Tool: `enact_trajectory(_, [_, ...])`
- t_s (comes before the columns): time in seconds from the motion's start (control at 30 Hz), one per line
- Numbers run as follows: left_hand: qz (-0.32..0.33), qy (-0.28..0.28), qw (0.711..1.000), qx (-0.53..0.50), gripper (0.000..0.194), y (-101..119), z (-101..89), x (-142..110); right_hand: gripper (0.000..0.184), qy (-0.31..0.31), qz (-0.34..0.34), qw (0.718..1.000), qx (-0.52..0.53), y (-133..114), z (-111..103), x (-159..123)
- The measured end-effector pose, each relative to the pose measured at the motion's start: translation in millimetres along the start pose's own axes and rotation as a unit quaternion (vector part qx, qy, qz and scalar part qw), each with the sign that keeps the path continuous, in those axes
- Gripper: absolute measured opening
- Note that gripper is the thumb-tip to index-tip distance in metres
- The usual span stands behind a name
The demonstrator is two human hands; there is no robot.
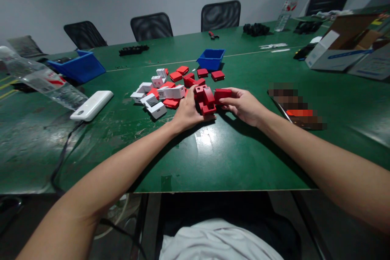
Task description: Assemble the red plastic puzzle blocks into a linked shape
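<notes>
My left hand rests on the green table, its fingers closed around a cluster of red plastic housings. To its right, my right hand pinches another red plastic part and holds it against that cluster. Behind my hands lies a loose pile of red parts and white plastic parts, several of each. A small blue bin stands just beyond the pile.
A white rectangular device with a cable lies at the left, beside a clear plastic bag and a larger blue bin. Cardboard boxes sit at the right. A water bottle, black parts and chairs line the far side.
</notes>
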State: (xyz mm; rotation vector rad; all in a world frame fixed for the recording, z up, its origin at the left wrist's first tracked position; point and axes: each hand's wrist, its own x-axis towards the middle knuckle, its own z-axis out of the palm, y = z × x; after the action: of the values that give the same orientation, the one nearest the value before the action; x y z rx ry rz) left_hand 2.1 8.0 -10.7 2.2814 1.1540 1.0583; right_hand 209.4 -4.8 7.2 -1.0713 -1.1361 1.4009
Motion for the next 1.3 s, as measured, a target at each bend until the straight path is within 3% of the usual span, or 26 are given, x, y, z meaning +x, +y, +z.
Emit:
enact_trajectory(0.43, [-0.011, -0.004, 1.0, -0.012, 0.104, 2, -0.4, -1, 0.063, 0.0, 0.008, 1.0, 0.026, -5, 5, -6])
enact_trajectory(0.73, [-0.019, -0.007, 1.0, -0.015, 0.106, 3, -0.4, -1, 0.062, 0.007, -0.004, 1.0, -0.013, -4, 5, -6])
enact_trajectory(1.03, [-0.01, -0.004, 1.0, -0.013, 0.103, 3, -0.8, 0, 0.056, 0.001, -0.077, 0.993, -0.085, 2, 0, -2])
enact_trajectory(1.3, [-0.009, -0.003, 1.0, -0.015, 0.103, 3, -0.6, -1, 0.053, -0.032, -0.07, 0.995, -0.058, 9, 1, 1])
